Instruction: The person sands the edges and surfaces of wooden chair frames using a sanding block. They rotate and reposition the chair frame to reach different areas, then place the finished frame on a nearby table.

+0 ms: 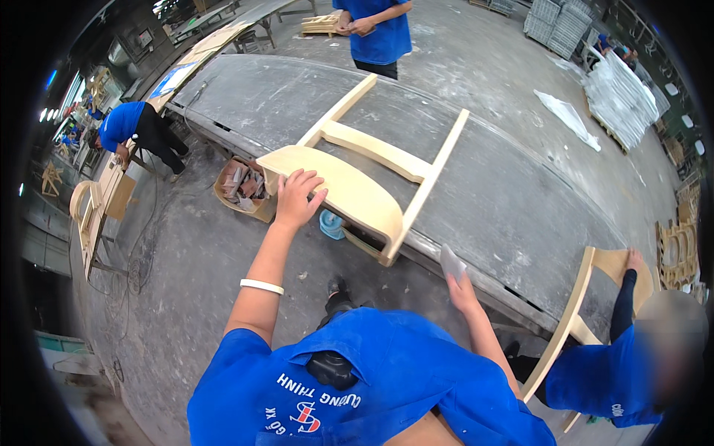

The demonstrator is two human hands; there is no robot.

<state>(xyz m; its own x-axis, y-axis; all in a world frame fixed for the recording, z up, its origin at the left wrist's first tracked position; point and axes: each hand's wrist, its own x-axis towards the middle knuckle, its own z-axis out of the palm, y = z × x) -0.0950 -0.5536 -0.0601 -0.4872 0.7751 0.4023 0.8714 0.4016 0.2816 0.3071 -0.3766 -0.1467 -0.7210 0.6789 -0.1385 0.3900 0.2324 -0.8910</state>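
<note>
A pale wooden chair-back frame [375,151], with two long posts, a crossbar and a wide curved panel [342,182], lies on the grey worktable [506,201] and reaches over its near edge. My left hand [299,199] rests on the panel's left end, fingers apart and lying on the wood. My right hand [462,290] is to the right of the frame, beside the table's near edge and apart from the wood. Between its fingers is a thin pale-grey sheet [451,262], whose exact kind I cannot make out.
At right, a co-worker [602,372] holds another wooden frame [576,323]. A person [379,30] stands across the table; another [130,130] bends over a bench at left. Below the table edge are a box of scraps [245,189] and a blue object [332,224].
</note>
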